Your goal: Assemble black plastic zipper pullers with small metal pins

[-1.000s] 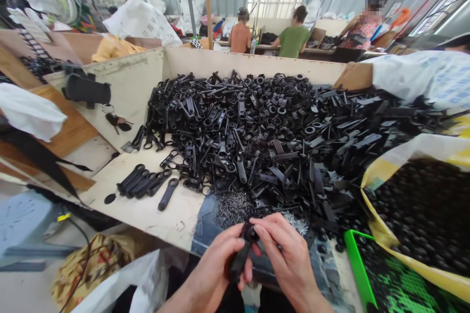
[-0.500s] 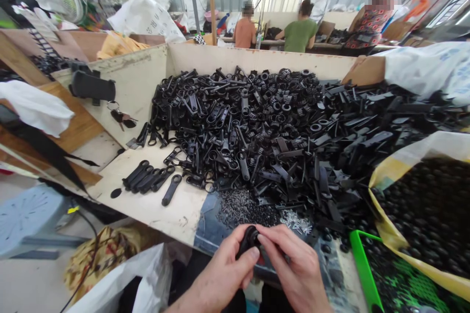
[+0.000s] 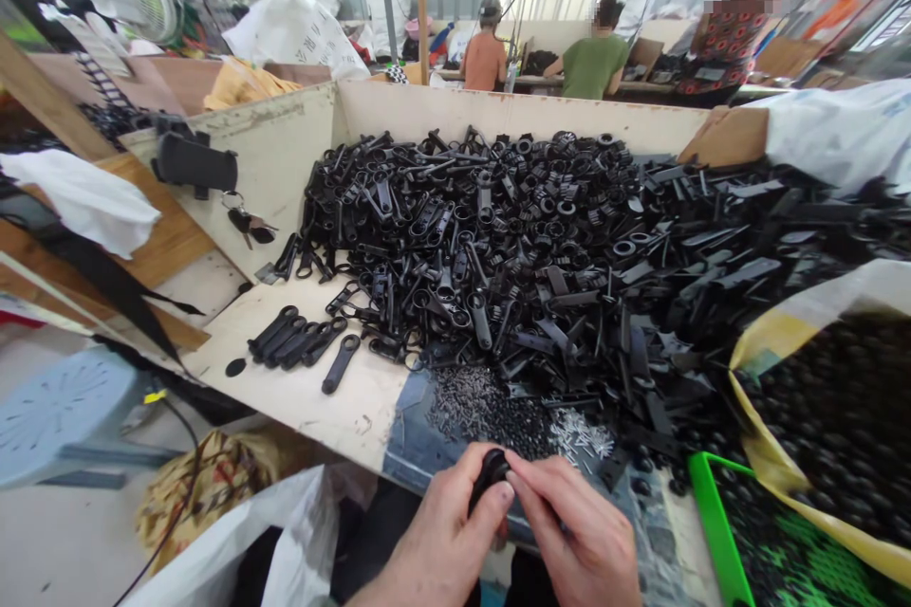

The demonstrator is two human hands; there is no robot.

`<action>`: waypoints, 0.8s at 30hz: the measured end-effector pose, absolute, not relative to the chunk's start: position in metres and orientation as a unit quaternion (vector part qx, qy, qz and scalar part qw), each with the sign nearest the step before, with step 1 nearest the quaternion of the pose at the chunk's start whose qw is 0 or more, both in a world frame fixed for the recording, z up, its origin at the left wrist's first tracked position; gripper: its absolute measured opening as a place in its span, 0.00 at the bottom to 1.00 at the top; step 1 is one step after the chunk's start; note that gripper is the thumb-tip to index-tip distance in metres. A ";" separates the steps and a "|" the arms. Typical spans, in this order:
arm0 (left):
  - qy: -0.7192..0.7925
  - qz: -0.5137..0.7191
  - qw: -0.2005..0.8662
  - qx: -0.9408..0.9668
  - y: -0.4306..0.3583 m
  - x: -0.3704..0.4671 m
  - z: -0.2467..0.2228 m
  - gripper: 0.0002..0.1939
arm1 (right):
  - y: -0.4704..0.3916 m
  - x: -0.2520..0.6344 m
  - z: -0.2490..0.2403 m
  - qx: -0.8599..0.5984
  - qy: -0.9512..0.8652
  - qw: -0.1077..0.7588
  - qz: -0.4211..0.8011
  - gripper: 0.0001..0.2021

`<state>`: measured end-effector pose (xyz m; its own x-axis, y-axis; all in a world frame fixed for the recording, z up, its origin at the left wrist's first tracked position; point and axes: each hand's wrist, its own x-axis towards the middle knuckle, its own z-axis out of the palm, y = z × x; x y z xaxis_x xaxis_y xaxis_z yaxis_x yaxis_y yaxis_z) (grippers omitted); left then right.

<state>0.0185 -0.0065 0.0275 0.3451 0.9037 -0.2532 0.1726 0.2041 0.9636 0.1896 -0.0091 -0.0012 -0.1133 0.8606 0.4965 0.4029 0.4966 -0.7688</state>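
At the table's front edge, my left hand (image 3: pixel 452 531) is wrapped round a black plastic part (image 3: pixel 490 477), its thumb lying along the side. The fingertips of my right hand (image 3: pixel 580 526) pinch at the right side of that same part, and what lies between them is too small to make out. Just beyond my hands are small dark pieces (image 3: pixel 466 403) and silver screws (image 3: pixel 580 434). Several black handle-shaped parts (image 3: pixel 295 339) lie in a row at the left, with a single one (image 3: pixel 342 363) beside them.
A large heap of black parts (image 3: pixel 455 237) fills the table's middle. On the right are a yellow-edged sack (image 3: pixel 761 455) of black balls and a green tray (image 3: pixel 718 531). Keys (image 3: pixel 249 226) hang at the left wall; a blue stool (image 3: pixel 67 398) stands below. Three people (image 3: pixel 594 62) are at the back.
The whole view has shifted slightly, with the table now a little further right in the picture. Both hands still hold the black part, with the right fingertips slightly shifted against it.
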 end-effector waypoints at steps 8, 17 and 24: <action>0.447 0.288 0.600 0.598 -0.014 0.009 0.027 0.19 | -0.028 0.188 -0.016 -0.513 -0.540 0.507 0.433 0.24; 0.445 0.315 0.532 0.648 -0.021 0.002 0.031 0.19 | -0.030 0.180 -0.027 -0.437 -0.434 0.539 0.575 0.26; 0.556 0.331 0.513 0.564 -0.013 -0.006 0.033 0.31 | -0.014 0.170 -0.003 -0.501 -0.446 0.463 0.579 0.23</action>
<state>-0.0062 -0.0128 0.0327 0.1619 0.9671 -0.1963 0.2878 0.1440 0.9468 0.1701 -0.0144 -0.0032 -0.0683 0.9835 -0.1675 -0.0895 -0.1732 -0.9808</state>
